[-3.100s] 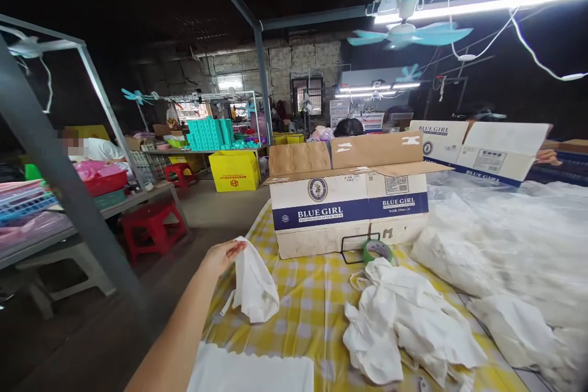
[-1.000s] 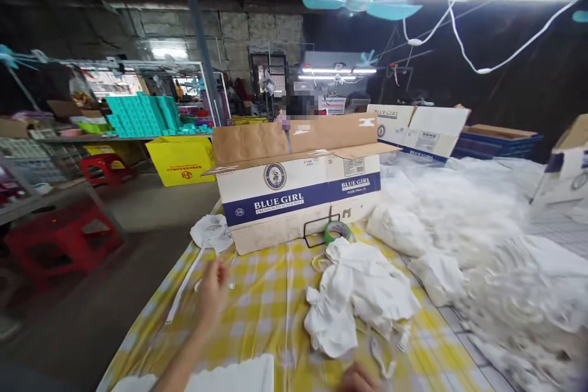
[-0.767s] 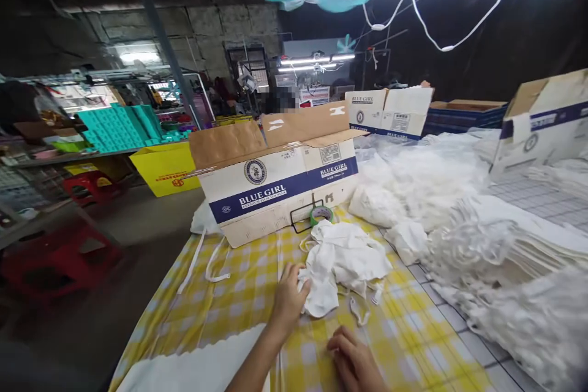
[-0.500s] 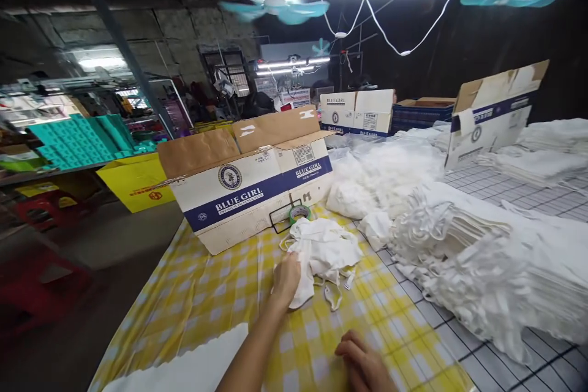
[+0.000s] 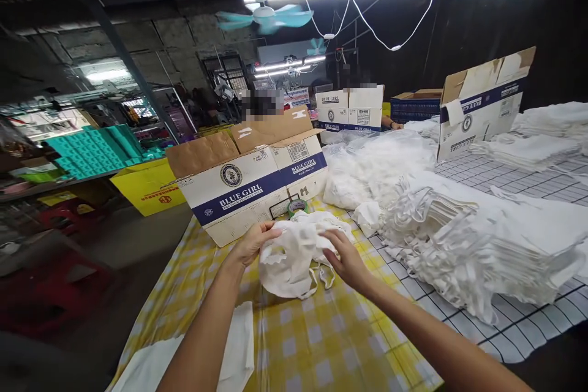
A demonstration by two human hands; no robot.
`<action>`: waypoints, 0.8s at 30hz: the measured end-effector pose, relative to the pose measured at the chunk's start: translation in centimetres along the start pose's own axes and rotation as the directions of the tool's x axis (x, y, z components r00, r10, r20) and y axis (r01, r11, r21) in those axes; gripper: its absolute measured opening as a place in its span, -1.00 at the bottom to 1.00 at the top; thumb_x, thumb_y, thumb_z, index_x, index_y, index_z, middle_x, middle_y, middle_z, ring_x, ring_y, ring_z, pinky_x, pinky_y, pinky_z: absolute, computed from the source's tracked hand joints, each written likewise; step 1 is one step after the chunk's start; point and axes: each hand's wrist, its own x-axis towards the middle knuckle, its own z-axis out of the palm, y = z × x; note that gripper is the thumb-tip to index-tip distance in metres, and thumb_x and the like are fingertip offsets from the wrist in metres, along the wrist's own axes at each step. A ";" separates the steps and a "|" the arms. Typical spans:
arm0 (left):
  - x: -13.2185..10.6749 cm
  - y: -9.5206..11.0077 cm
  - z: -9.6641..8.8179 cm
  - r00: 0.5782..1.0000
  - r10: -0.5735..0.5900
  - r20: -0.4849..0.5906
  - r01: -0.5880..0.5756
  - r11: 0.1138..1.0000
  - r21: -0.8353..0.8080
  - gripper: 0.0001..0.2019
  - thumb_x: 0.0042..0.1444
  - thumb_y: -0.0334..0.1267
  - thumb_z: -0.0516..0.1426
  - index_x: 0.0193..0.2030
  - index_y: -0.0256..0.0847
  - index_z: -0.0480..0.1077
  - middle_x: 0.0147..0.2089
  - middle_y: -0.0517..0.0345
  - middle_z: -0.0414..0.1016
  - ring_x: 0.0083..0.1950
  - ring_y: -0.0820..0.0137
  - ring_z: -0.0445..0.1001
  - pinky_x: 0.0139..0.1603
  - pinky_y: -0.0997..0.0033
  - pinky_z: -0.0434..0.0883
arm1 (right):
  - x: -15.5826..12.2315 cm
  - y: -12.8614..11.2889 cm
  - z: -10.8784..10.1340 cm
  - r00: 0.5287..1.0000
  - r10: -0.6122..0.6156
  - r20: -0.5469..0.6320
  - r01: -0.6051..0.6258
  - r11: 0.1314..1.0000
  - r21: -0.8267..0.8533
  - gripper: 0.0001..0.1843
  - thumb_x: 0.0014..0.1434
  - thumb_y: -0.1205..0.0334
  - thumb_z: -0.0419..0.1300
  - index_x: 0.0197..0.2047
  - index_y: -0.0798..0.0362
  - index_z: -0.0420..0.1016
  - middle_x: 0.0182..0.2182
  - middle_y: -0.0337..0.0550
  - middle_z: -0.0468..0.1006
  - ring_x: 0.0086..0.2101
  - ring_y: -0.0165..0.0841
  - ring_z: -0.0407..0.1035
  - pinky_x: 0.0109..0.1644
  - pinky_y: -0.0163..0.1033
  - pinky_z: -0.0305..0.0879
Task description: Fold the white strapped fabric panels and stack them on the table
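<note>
A white cloth garment with thin straps (image 5: 287, 263) is lifted partly off the yellow checked tablecloth (image 5: 294, 343). My left hand (image 5: 252, 242) pinches its upper left edge between thumb and fingers. At the garment's right side is my right hand (image 5: 346, 257), thumb and fingers apart with white cloth between and beside them. More crumpled white cloth (image 5: 340, 223) lies just behind, partly covered by the held piece. Loose straps dangle near my right fingertips. Below my left forearm lies a flat white cloth piece (image 5: 239, 349), partly hidden by the arm.
A Blue Girl carton (image 5: 252, 190) stands behind the garment, with a roll of green tape (image 5: 297, 206) at its foot. Stacked white garments (image 5: 468, 245) and a plastic-wrapped white heap (image 5: 381, 165) fill the right side. Another person's hand (image 5: 392, 125) shows near the far carton (image 5: 349, 111).
My left hand has raised a garment from the small pile and spread it out. My right hand has moved from the near tablecloth up and forward to the garment's right side.
</note>
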 end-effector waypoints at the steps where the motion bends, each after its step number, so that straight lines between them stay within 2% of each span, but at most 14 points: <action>1: -0.6 1.4 0.4 0.999 -0.004 0.038 0.005 1.000 -0.006 -0.60 -0.15 -0.09 0.27 -0.21 -0.34 0.46 -0.35 0.02 0.53 -0.45 0.39 0.44 -0.44 0.48 0.35 | 2.0 -0.5 0.0 0.998 -0.050 0.038 0.050 0.999 0.015 -0.58 0.20 0.25 0.04 0.14 -0.01 0.21 0.05 -0.02 0.29 0.07 -0.20 0.14 0.13 -0.06 0.08; 3: -1.7 3.7 1.2 0.997 -0.005 0.082 0.002 0.999 0.032 -0.66 -0.13 -0.11 0.26 -0.26 -0.33 0.47 -0.39 0.07 0.52 -0.48 0.43 0.41 -0.50 0.53 0.30 | 5.6 -1.6 0.0 0.979 -0.112 0.171 0.096 0.991 0.095 -0.56 0.17 0.19 0.10 0.13 0.01 0.23 0.03 -0.05 0.33 0.07 -0.21 0.14 0.13 -0.08 0.07; 5: -2.7 5.5 1.5 0.996 0.001 0.088 -0.007 0.998 0.067 -0.69 -0.10 -0.11 0.24 -0.28 -0.33 0.48 -0.42 0.10 0.50 -0.50 0.46 0.38 -0.54 0.57 0.26 | 8.2 -2.4 0.0 0.926 -0.128 0.356 0.059 0.978 0.198 -0.69 0.17 0.10 0.10 -0.07 0.05 0.38 -0.17 -0.13 0.44 -0.11 -0.25 0.28 -0.04 -0.17 0.21; 7: -3.7 6.6 1.1 0.999 0.017 0.052 -0.019 0.999 0.051 -0.69 -0.09 -0.12 0.24 -0.27 -0.32 0.47 -0.43 0.11 0.50 -0.52 0.47 0.38 -0.56 0.58 0.26 | 9.8 -3.3 -0.3 0.863 -0.119 0.491 -0.018 0.964 0.266 -0.69 0.15 0.00 0.10 -0.32 0.09 0.42 -0.42 -0.23 0.41 -0.36 -0.37 0.30 -0.29 -0.30 0.23; 9: -4.8 7.3 0.0 0.999 0.044 -0.030 -0.044 0.999 -0.003 -0.67 -0.10 -0.12 0.25 -0.24 -0.31 0.45 -0.42 0.10 0.50 -0.52 0.46 0.40 -0.55 0.56 0.29 | 10.7 -4.1 -0.9 0.842 -0.106 0.529 -0.090 0.940 0.330 -0.62 0.09 -0.07 0.13 -0.46 0.11 0.36 -0.55 -0.32 0.30 -0.50 -0.46 0.20 -0.45 -0.38 0.12; 12: -6.5 7.7 -2.1 0.977 0.114 -0.181 -0.127 0.990 -0.063 -0.64 -0.13 -0.12 0.27 -0.22 -0.31 0.42 -0.43 0.09 0.50 -0.52 0.43 0.41 -0.52 0.51 0.33 | 11.2 -5.5 -2.5 0.863 -0.084 0.498 -0.168 0.883 0.439 -0.63 0.03 -0.06 0.19 -0.48 0.11 0.32 -0.57 -0.36 0.22 -0.53 -0.52 0.11 -0.50 -0.41 0.01; 15: -8.0 7.8 -3.6 0.936 0.191 -0.297 -0.201 0.980 -0.003 -0.66 -0.10 -0.09 0.24 -0.23 -0.27 0.42 -0.45 0.15 0.48 -0.52 0.45 0.38 -0.51 0.51 0.32 | 11.2 -6.9 -4.5 0.883 -0.028 0.468 -0.202 0.879 0.432 -0.66 0.03 -0.01 0.21 -0.47 0.11 0.32 -0.61 -0.38 0.15 -0.58 -0.55 0.03 -0.54 -0.41 -0.08; 18: -9.0 7.6 -4.0 0.889 0.305 -0.342 -0.203 0.931 0.304 -0.72 -0.11 -0.11 0.24 -0.29 -0.24 0.45 -0.51 0.23 0.42 -0.55 0.50 0.30 -0.57 0.59 0.20 | 10.7 -8.5 -6.4 0.927 0.021 0.373 -0.172 0.910 0.376 -0.70 0.08 0.03 0.17 -0.43 0.14 0.37 -0.62 -0.38 0.15 -0.59 -0.57 -0.01 -0.54 -0.41 -0.11; 21: -9.3 7.0 -3.5 0.826 0.447 -0.345 -0.128 0.743 0.656 -0.83 -0.15 -0.17 0.24 -0.44 -0.21 0.46 -0.61 0.28 0.32 -0.57 0.52 0.21 -0.60 0.59 0.07 | 9.5 -10.5 -7.9 0.975 0.020 0.223 -0.088 0.951 0.298 -0.73 0.13 0.09 0.13 -0.39 0.16 0.41 -0.57 -0.33 0.25 -0.54 -0.54 0.08 -0.49 -0.41 -0.03; 23: -9.2 6.1 -2.8 0.749 0.521 -0.410 -0.046 0.657 0.752 -0.91 -0.15 -0.23 0.21 -0.50 -0.19 0.42 -0.63 0.28 0.31 -0.57 0.50 0.21 -0.58 0.58 0.06 | 8.0 -12.3 -8.7 0.989 -0.003 0.148 -0.027 0.980 0.200 -0.75 0.13 0.13 0.13 -0.41 0.16 0.42 -0.57 -0.31 0.28 -0.53 -0.53 0.12 -0.48 -0.41 0.00; 24: -9.0 5.6 -2.5 0.713 0.530 -0.459 -0.010 0.662 0.749 -0.94 -0.13 -0.27 0.18 -0.49 -0.18 0.41 -0.62 0.28 0.32 -0.57 0.50 0.22 -0.58 0.57 0.07 | 7.0 -13.3 -8.9 0.989 -0.023 0.146 0.000 0.989 0.150 -0.76 0.14 0.15 0.13 -0.43 0.15 0.43 -0.58 -0.31 0.29 -0.53 -0.52 0.14 -0.49 -0.41 0.02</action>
